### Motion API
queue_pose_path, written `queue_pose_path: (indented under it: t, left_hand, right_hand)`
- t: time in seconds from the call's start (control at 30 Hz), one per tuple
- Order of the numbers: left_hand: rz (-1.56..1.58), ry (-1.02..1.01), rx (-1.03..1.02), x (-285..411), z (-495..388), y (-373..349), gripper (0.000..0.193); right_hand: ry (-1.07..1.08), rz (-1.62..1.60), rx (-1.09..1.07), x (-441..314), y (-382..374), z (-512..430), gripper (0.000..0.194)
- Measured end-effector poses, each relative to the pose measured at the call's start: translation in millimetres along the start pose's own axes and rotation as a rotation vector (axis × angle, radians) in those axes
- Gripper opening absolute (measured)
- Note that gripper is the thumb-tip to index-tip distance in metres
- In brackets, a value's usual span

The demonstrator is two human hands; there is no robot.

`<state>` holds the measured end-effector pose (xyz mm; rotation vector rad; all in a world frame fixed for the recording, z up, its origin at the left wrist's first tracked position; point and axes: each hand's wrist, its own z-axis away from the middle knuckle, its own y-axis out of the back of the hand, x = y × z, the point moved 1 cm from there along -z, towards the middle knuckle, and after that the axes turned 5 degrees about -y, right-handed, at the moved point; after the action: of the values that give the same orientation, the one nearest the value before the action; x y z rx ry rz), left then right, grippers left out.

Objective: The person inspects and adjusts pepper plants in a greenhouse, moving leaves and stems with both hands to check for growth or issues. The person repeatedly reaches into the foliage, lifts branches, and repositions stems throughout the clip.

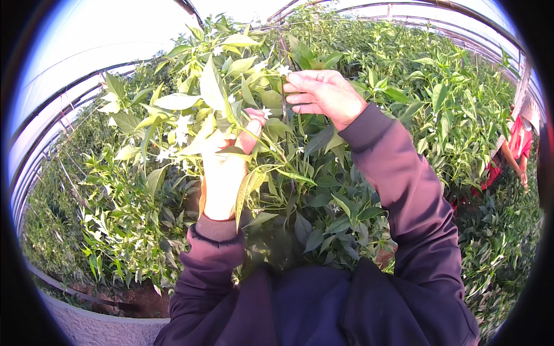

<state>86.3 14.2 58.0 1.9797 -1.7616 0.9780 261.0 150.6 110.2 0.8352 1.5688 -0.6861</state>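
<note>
My left hand (225, 168) is raised among the leaves of a flowering pepper plant (212, 86). Its fingers close around a leafy branch (270, 145), partly hidden by leaves and washed out by strong sun. A slim green pepper (296, 176) hangs to the right of that hand. My right hand (322, 93) reaches in from the right, its fingertips at a small white flower (284, 70); whether they pinch it is not clear. Another white flower (266, 113) sits beside my left fingertips, and several more white blossoms (181, 129) show to the left.
Dense rows of pepper plants (433, 86) surround me under curved greenhouse hoops (56, 108) and pale sheeting. At the far right a person in red (519, 138) bends among the plants. A low rough wall (104, 322) edges the bed at lower left, beside bare soil (147, 300).
</note>
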Motion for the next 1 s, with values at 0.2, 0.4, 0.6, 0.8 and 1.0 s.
queue_pose_path:
  t: [0.2, 0.4, 0.6, 0.8, 1.0]
  left_hand:
    - [-0.009, -0.032, -0.062, 1, -16, 3, 0.023]
    - [-0.168, 0.087, -0.055, -13, -41, -5, 0.027]
    - [-0.324, 0.140, -0.078, -48, -62, -8, 0.020]
    - [-0.260, 0.160, -0.147, -71, -76, -6, 0.014]
    - [-0.072, 0.304, -0.259, -66, -86, -12, 0.018]
  right_hand:
    - [-0.091, -0.094, -0.109, -9, 1, -7, 0.033]
    - [0.016, -0.332, -0.080, -13, 25, -10, 0.028]
    - [0.101, -0.261, -0.198, -22, 23, -23, 0.026]
    - [0.151, -0.057, -0.200, -32, 15, -41, 0.031]
    - [0.257, -0.015, -0.168, -37, 9, -44, 0.026]
